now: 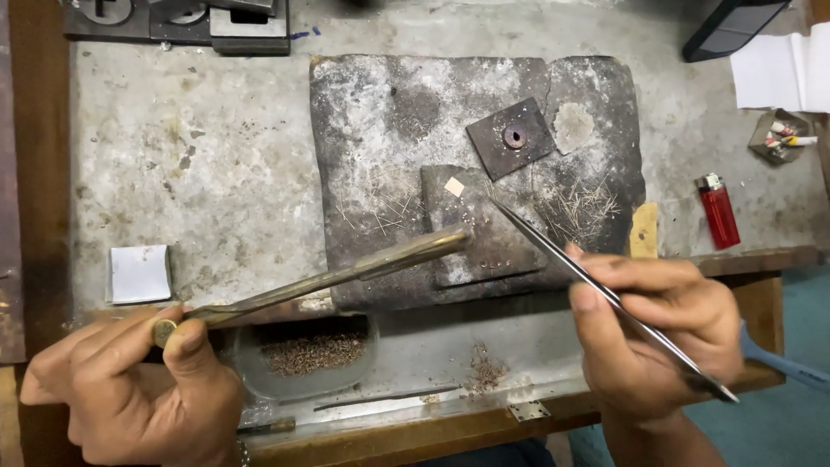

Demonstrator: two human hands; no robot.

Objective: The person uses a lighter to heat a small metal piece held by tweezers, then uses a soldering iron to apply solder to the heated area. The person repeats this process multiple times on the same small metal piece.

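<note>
Left hand (130,389) grips a long brass-coloured metal torch tube (346,272) by its rear end, thumb pressed on top, nozzle resting over a small dark square slab (480,238). Right hand (661,324) pinches slender steel tweezers (596,290) between thumb and fingers, tips lying just beside a tiny pale square chip (454,187) on that slab. Beneath lies a charred grey soldering block (380,130); on it, a dark square plate with a central hole (512,137). A red lighter (718,210) rests well to the right, a white paper square (139,273) to the left
</note>
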